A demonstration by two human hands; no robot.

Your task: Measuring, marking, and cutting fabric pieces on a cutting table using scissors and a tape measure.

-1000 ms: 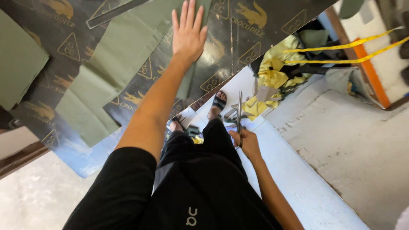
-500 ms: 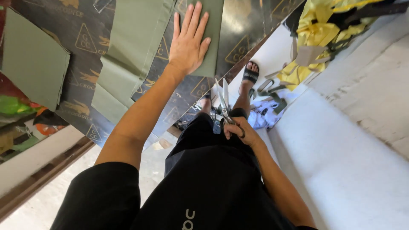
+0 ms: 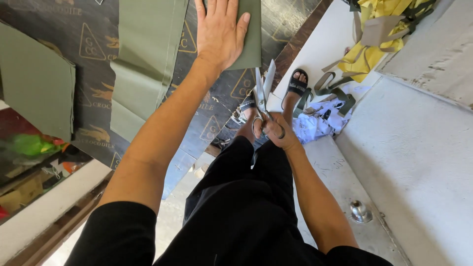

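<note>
Head view, looking down. The left hand (image 3: 220,30) lies flat, fingers spread, on a piece of olive-green fabric (image 3: 148,54) spread over the dark printed bench (image 3: 93,98) at far left — its grip is apart, pressing rather than clasping. Compared with half a second before, the hand sits on the same cloth. The right hand (image 3: 276,130) is clamped on the handles of a pair of large scissors (image 3: 262,96), blades slightly parted and pointing away, held near the knees over the black trousers (image 3: 246,197); the scissors were in this hand a second ago too (no cut has begun, since the blades are apart from the cloth). A second olive piece (image 3: 37,79) lies at far left. To the right, yellow material and straps (image 3: 374,34) lie on the floor, beyond a sandalled foot (image 3: 295,86) — a metal stud (image 3: 359,211) sits nearer.
</note>
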